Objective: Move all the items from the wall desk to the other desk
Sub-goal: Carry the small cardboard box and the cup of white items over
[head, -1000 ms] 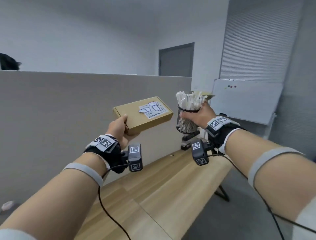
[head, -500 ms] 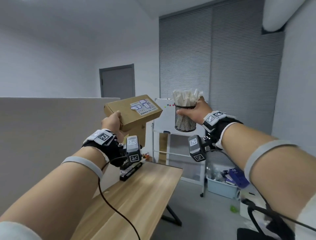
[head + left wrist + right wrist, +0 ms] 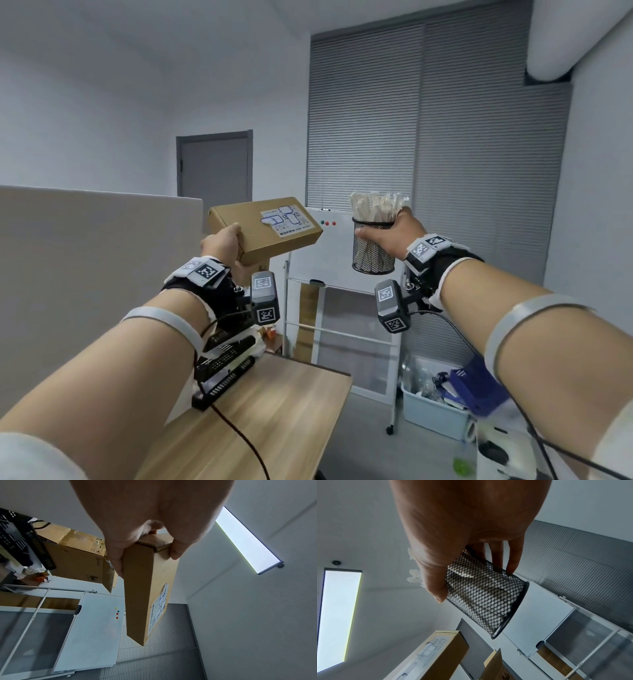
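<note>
My left hand [image 3: 226, 245] grips the near end of a flat brown cardboard box [image 3: 270, 228] with a white label, held at chest height. In the left wrist view the box [image 3: 145, 588] runs away from the palm, thumb on one side and fingers [image 3: 175, 551] on the other. My right hand [image 3: 394, 233] holds a black mesh cup [image 3: 373, 251] full of white sticks [image 3: 376, 207] by its rim. The right wrist view shows the mesh cup [image 3: 484, 596] between thumb and fingers [image 3: 513, 559]. Both are carried in the air above the far end of a wooden desk [image 3: 274, 418].
A black perforated rack [image 3: 222, 373] with a cable sits on the desk against a grey partition [image 3: 85, 274]. A whiteboard on a wheeled stand [image 3: 342, 274] is ahead. A grey bin of clutter [image 3: 442, 401] stands on the floor at right. A grey door [image 3: 214, 168] is behind.
The view has swung right, away from the partition: the desk's end, whiteboard, blinds and floor bin have come into sight. Both hands keep the same hold on box and cup.
</note>
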